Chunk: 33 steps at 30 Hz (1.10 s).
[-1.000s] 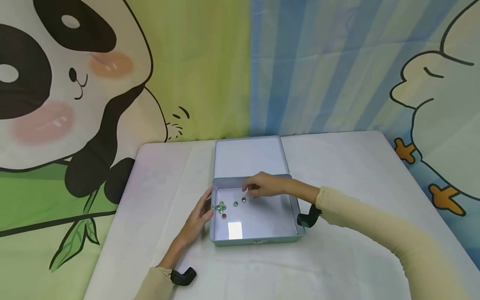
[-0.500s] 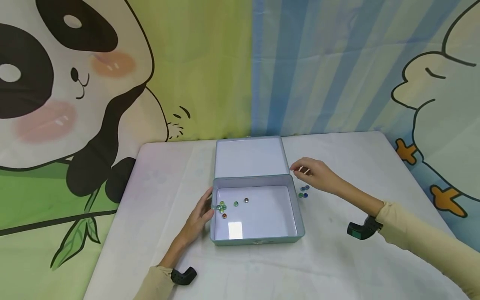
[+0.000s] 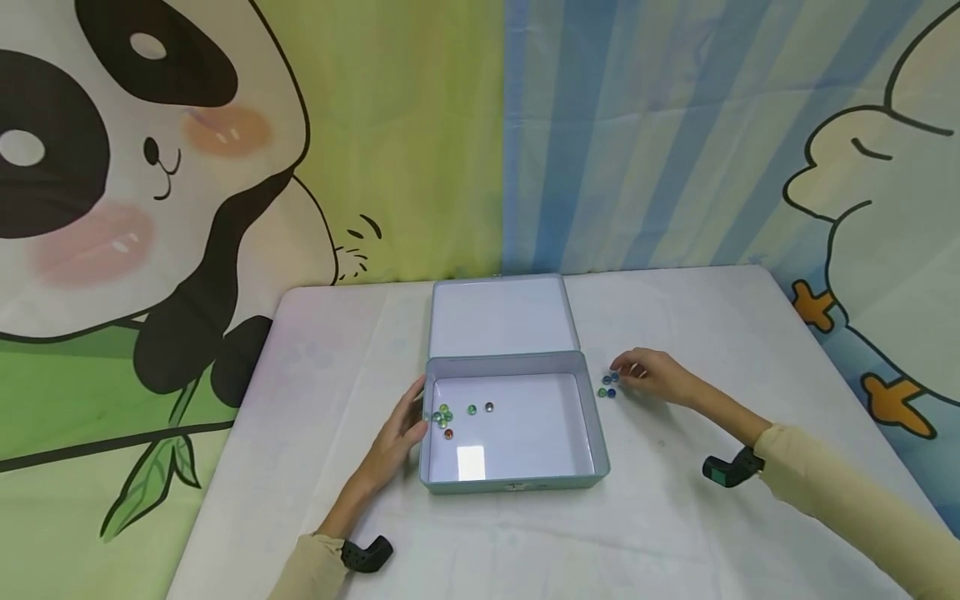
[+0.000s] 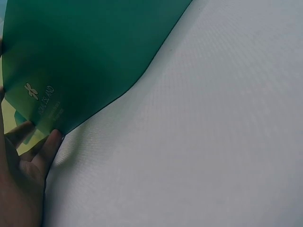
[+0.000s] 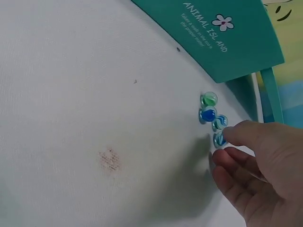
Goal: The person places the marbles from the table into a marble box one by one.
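Observation:
A tin box (image 3: 517, 483) lies open on the table, its lid (image 3: 502, 317) folded back. Inside sit several greenish marbles (image 3: 442, 414) by the left wall, an orange-brown one (image 3: 448, 434), a green one (image 3: 472, 409) and a clear brownish one (image 3: 489, 407). My left hand (image 3: 390, 437) rests against the box's left wall. To the right of the box, my right hand (image 3: 652, 375) is at a small group of blue and green marbles (image 5: 208, 114). In the right wrist view its thumb is at the nearest blue marble (image 5: 220, 139), fingers apart below.
White cloth covers the table (image 3: 712, 333). Behind it hangs a printed curtain (image 3: 637, 150) with a panda figure. A black wrist camera (image 3: 367, 553) is on the left arm, another wrist camera (image 3: 731, 468) on the right.
My right hand has moved from above the box out to the right and down to the marbles beside it. The brownish marble in the box has shifted slightly. My left hand stays put.

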Tool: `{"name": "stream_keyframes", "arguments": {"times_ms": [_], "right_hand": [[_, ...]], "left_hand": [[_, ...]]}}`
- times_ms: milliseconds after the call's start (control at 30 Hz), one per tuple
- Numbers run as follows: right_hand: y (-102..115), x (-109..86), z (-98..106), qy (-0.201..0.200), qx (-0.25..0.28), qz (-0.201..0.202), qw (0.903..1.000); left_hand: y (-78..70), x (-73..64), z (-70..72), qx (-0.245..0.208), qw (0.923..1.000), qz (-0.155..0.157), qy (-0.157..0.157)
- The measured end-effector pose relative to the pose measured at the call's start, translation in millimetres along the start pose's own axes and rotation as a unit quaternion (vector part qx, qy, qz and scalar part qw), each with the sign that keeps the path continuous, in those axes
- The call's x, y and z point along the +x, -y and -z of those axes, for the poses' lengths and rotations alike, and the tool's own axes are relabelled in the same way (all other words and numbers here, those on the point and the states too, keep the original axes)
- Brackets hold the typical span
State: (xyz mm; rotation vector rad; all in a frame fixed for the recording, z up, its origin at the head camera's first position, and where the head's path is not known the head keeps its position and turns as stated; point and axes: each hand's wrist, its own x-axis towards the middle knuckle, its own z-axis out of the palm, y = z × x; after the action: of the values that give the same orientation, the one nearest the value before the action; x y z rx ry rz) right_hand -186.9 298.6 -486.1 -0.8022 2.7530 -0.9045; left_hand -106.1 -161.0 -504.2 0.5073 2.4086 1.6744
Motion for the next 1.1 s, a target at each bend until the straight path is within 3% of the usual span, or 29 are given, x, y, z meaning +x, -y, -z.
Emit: {"name": "stream_keyframes", "arguments": {"times_ms": [367,533,667,833,933,1100], "right_hand": [[1,4.1,-3,0.009,-0.036,-0.062,0.9974],[4,5.2,5,-0.005,-0.032,-0.075,0.9966],[13,7.2,14,-0.020,0.007,-0.075,0.9969],[31,9.6,24,-0.007,0.102,-0.081,0.9914],[43,11.2,28,0.011,0.150,-0.091,0.9843],[56,15.3,32,0.025,0.175,-0.106,0.9785]], "left_hand": [[0.3,1.1,-0.3,0.001,1.0000,-0.001,0.003],[17.8,2.5,-2.4,-0.004,1.0000,-0.003,-0.005],[35.4,4.0,-5.1,-0.010,0.9999,-0.004,-0.012],[41.3,3.9,-6.0,-0.021,0.9996,-0.010,-0.014],[23.9,2.1,-3.7,-0.022,0.9997,-0.011,-0.007],[-1.1,-0.5,-0.6,-0.017,0.9998,-0.003,-0.001]]}}
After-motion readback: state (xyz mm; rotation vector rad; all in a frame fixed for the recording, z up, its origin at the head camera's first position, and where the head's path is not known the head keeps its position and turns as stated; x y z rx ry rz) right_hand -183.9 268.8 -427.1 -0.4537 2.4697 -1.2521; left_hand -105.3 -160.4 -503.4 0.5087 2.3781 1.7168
